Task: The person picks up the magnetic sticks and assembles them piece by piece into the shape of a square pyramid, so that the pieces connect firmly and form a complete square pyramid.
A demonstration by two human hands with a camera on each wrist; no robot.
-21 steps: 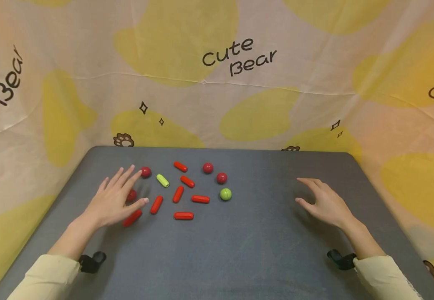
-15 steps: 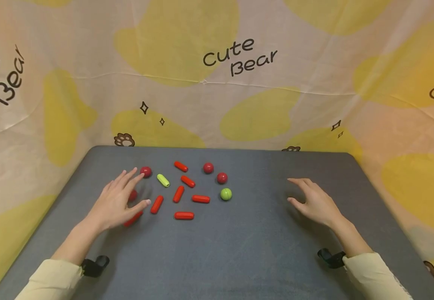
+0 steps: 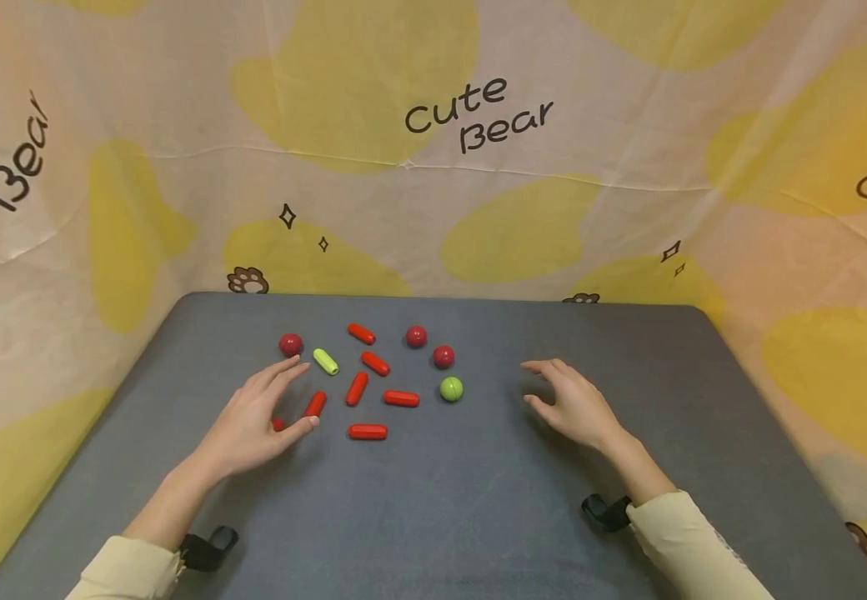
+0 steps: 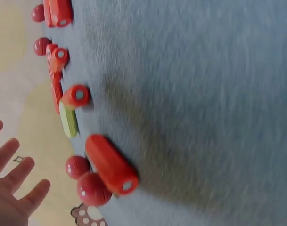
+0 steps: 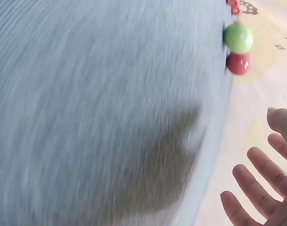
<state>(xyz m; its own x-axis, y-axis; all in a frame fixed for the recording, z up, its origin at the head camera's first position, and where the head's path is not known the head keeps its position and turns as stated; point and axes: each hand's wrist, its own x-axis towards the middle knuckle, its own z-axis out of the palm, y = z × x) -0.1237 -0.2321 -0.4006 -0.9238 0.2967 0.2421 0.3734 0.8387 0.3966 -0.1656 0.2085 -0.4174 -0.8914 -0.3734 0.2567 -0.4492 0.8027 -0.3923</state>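
My left hand (image 3: 253,421) hovers with spread, relaxed fingers at the left of the scattered pieces, holding nothing. It partly covers a short red tube (image 4: 110,165) and hides a red ball (image 4: 94,189), both plain in the left wrist view. Beyond its fingertips lie another red ball (image 3: 290,344) and a yellow-green tube (image 3: 324,361). On the right, my right hand (image 3: 576,404) is held over the table, empty, thumb apart from the fingers. The nearest thing to it is a green ball (image 3: 451,388), with a red ball (image 3: 443,357) just behind.
Several more red tubes (image 3: 368,432) lie between the hands on the grey table (image 3: 448,517). Another red ball (image 3: 415,336) sits farther back. A patterned cloth (image 3: 373,192) rises behind the table and along both sides.
Both hands have moved inward: the left one right and slightly nearer, the right one left towards the green ball. The balls and tubes stay where they were.
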